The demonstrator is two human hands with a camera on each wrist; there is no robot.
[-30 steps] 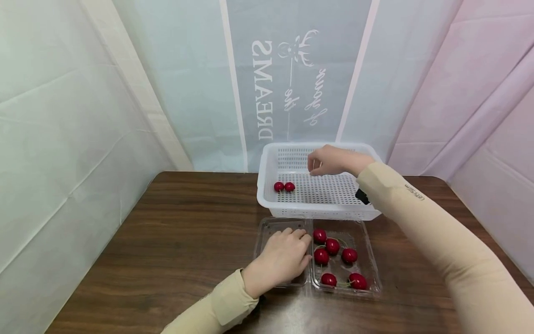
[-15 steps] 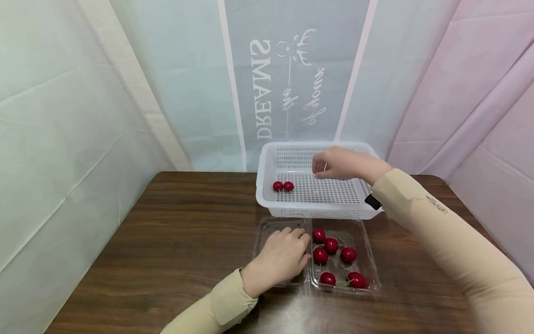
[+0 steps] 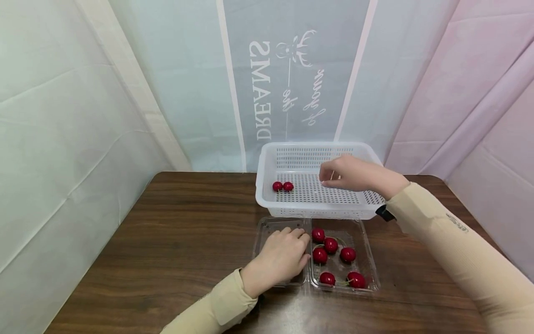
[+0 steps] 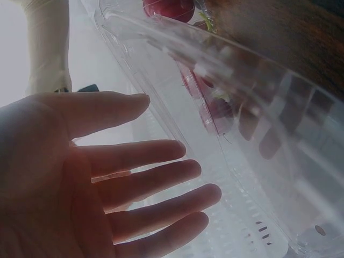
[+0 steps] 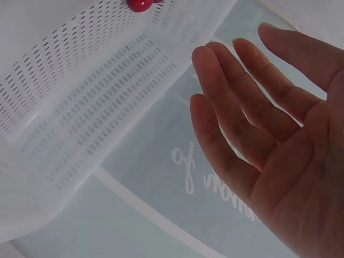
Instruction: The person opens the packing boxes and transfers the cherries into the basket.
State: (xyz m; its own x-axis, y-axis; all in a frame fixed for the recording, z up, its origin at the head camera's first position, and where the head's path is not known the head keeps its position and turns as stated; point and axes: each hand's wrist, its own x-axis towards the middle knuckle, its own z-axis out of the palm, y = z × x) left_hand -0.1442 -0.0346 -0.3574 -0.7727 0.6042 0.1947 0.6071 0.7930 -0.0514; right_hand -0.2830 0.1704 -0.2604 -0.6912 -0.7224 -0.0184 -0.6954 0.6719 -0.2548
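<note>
Over the right part of the white perforated basket point(image 3: 267, 197) hovers the right hand point(image 3: 354, 174), its fingers loosely bent with nothing between them; the right wrist view shows the empty palm point(image 5: 295, 161). Two red cherries point(image 3: 282, 186) lie at the basket's left side. The left hand point(image 3: 277, 257) rests over the lid half of a clear plastic box point(image 3: 371, 260), near its middle fold. In the left wrist view its fingers point(image 4: 156, 166) are spread and nearly straight beside the clear plastic. Several cherries with green stems point(image 3: 331, 245) lie in the box's right half.
A brown wooden table point(image 3: 179, 232) carries the basket at its back edge, with the box just in front. Behind it hangs a pale blue cloth point(image 3: 200, 93) with white lettering, and pale cloth walls stand on both sides.
The right hand has moved right and slightly toward the viewer above the basket. The left hand, the box and the cherries look unmoved apart from a slight shift of the view.
</note>
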